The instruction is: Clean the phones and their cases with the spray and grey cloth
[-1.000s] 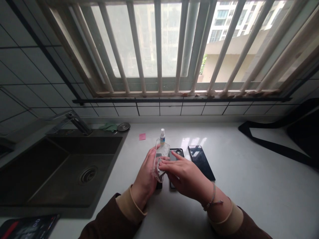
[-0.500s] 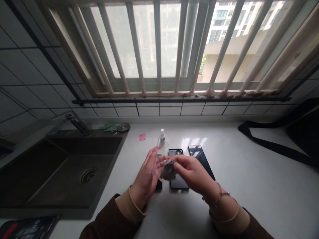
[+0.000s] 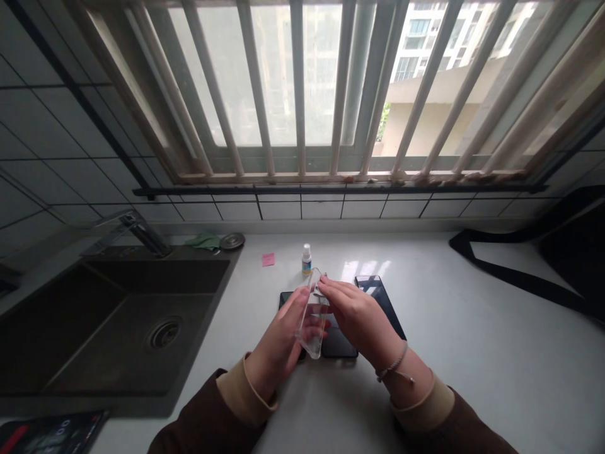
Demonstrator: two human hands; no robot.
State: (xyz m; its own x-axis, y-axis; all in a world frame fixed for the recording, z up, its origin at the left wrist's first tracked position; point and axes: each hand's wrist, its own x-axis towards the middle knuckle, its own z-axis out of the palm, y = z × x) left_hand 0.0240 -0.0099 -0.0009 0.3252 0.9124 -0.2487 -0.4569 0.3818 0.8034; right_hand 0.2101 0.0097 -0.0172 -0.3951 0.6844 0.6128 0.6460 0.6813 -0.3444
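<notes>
A clear phone case [image 3: 310, 334] is held on its edge, tilted, above the counter. My left hand [image 3: 283, 328] grips it from the left, with fingers seen through the clear plastic. My right hand [image 3: 354, 309] reaches to its upper right side, fingertips pressed on a small grey cloth that is mostly hidden under them. Beneath the hands lie a dark phone [image 3: 340, 345] in the middle and another dark phone [image 3: 284, 297] partly covered by my left hand. To the right of them rests a third phone [image 3: 384, 302].
A small white bottle [image 3: 307, 260] stands behind the case, with a pink note [image 3: 268, 259] to its left. The sink [image 3: 184, 403] and faucet [image 3: 144, 232] are at left. A black strap [image 3: 520, 277] lies at right.
The case has turned and come slightly lower, uncovering the bottle. My right hand has moved up against the case, and the grey cloth is now mostly hidden.
</notes>
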